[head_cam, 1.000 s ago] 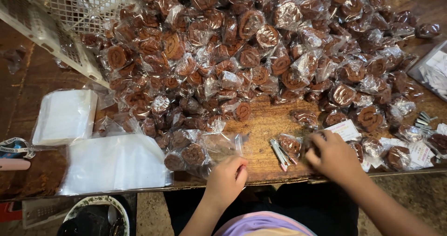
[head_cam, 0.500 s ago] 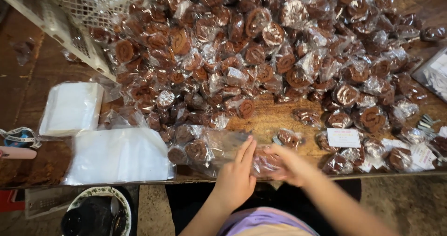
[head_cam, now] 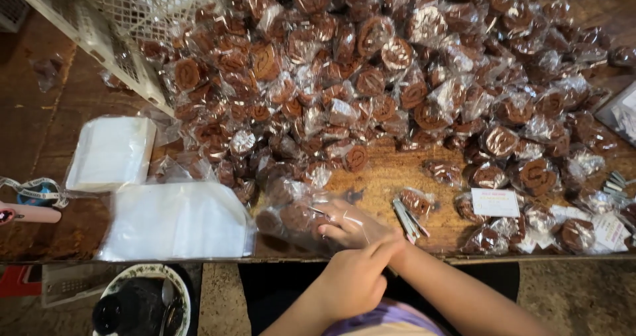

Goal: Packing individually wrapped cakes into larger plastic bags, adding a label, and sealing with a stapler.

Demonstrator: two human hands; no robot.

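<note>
On the left of the table (head_cam: 40, 130) lie a pink tool (head_cam: 26, 213) and two piles of empty flat bags (head_cam: 179, 220); they have not moved. Next comes the clear bag (head_cam: 288, 215), at the near edge, with a few brown rolls inside.

A second ago the right hand (head_cam: 351, 226) was out to the right, by the thin ties (head_cam: 407, 218). Now it has crossed over to the left, and its grip is closed on the plastic of the clear bag.

The left hand (head_cam: 351, 284) was up by the bag before. Now it has pulled back toward the body and sits just behind the right wrist, curled up (I cannot tell if anything is inside it).

So the work is now on this one bag, not on the big heap of wrapped rolls (head_cam: 397, 77) farther back. The white card (head_cam: 495, 202) on the right lies untouched.
</note>
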